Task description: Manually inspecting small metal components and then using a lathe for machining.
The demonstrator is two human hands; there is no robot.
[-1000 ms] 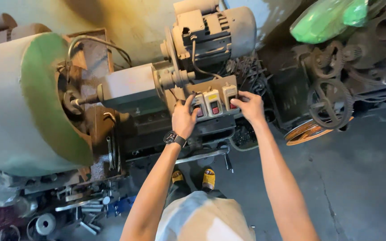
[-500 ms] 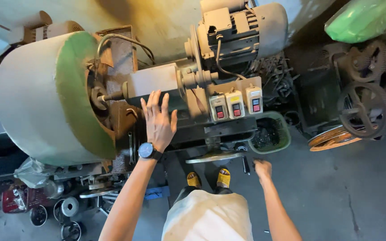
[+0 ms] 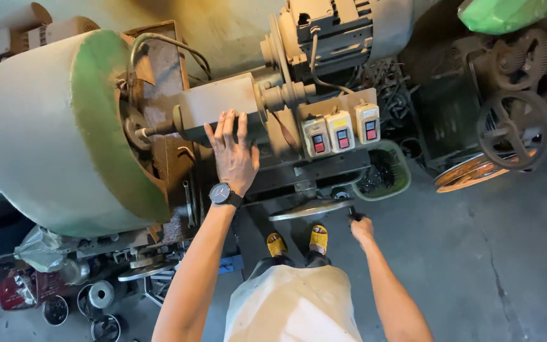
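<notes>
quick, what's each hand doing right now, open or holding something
Left hand: open, flat on the machine housing.
Right hand: closed around a dark lever handle.

Grey concrete floor [image 3: 514,253]: green bin [image 3: 384,172], metal cans [image 3: 99,294].

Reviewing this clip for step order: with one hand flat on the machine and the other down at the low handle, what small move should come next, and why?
Probably a short pull on the dark handle with the right hand, which is already closed at it. The left hand lies open and flat on the machine housing, as if bracing, and neither hand is at the switch boxes.
</notes>
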